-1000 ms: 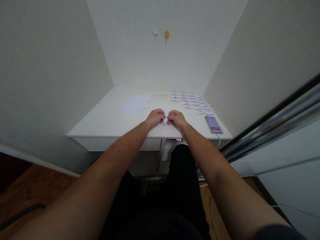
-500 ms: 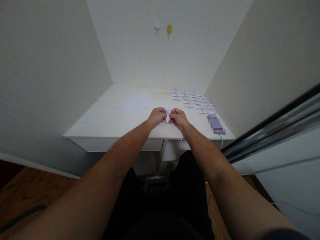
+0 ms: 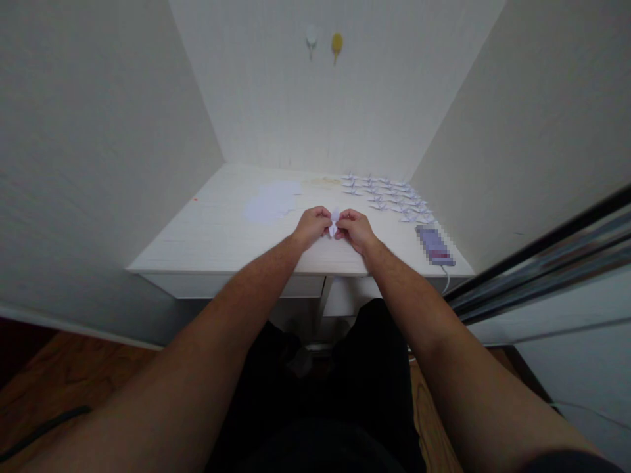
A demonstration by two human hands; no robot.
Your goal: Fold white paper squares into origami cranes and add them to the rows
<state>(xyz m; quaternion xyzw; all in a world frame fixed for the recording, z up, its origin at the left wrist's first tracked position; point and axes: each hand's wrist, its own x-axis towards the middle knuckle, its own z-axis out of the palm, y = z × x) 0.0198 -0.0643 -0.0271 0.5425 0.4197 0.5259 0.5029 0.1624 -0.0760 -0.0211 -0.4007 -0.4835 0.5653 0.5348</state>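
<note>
Desk, white, set between walls. A small piece of white paper (image 3: pixel 334 226) is being held up near the front of the desk (image 3: pixel 197 240), about midway along its length. It is being gripped from both sides: one edge is being pinched between the thumb and fingers of the left hand (image 3: pixel 313 226), the other by the right hand (image 3: pixel 357 230), the two hands being kept close together. The piece is showing a narrow, pointed lower end; finer creases cannot be made out.

Progress, as judged: a good batch is apparently finished. Many white folded paper figures (image 3: pixel 393 193), winged and crane-like, are being kept in loose rows at the right rear; an exact count is not being attempted. The held piece is being judged as partly folded, its wings and neck not being discernible as in the rows. To the left rear, a pale, flat spread of what are probably paper sheets (image 3: pixel 271 201) is being left lying, apparently unfolded; how many are remaining cannot be told.

Near the right front corner, a blurred-out phone-like device (image 3: pixel 434 246) is being kept, with a white cable (image 3: pixel 446 279) attached.
</note>
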